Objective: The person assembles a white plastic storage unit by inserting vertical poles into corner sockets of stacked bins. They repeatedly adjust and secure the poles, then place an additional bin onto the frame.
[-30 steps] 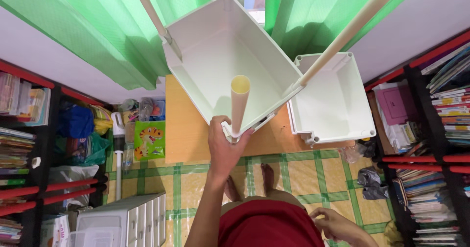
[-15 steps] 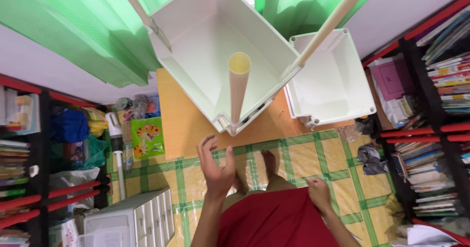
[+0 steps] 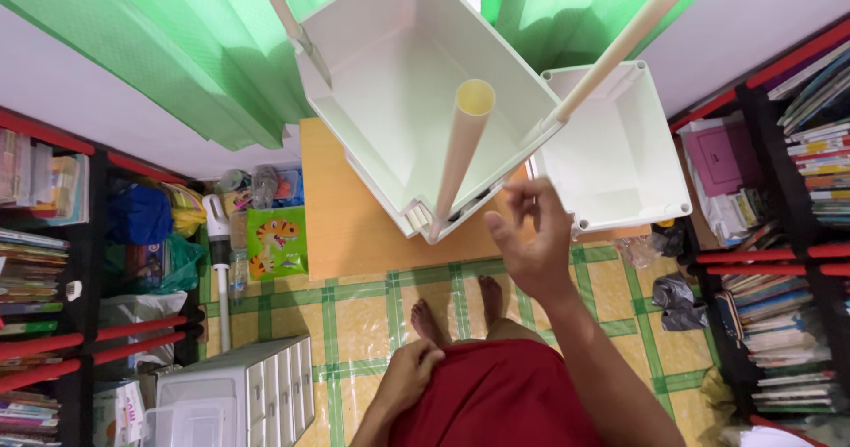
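My right hand (image 3: 531, 239) is raised with its grip spread and holding nothing, near the cream tube post (image 3: 460, 159) that stands up from the near corner of the white bin (image 3: 416, 84); my left hand (image 3: 409, 374) rests loosely curled against my red shorts (image 3: 491, 407), pinching nothing. The post looks light, stiff and smooth, likely slippery, so I would wrap it low by its socket. A second white bin (image 3: 620, 159) stands just beside on the wooden table (image 3: 341, 221), with green curtains (image 3: 177, 49) behind and bookshelves (image 3: 797, 173) crowding both sides.
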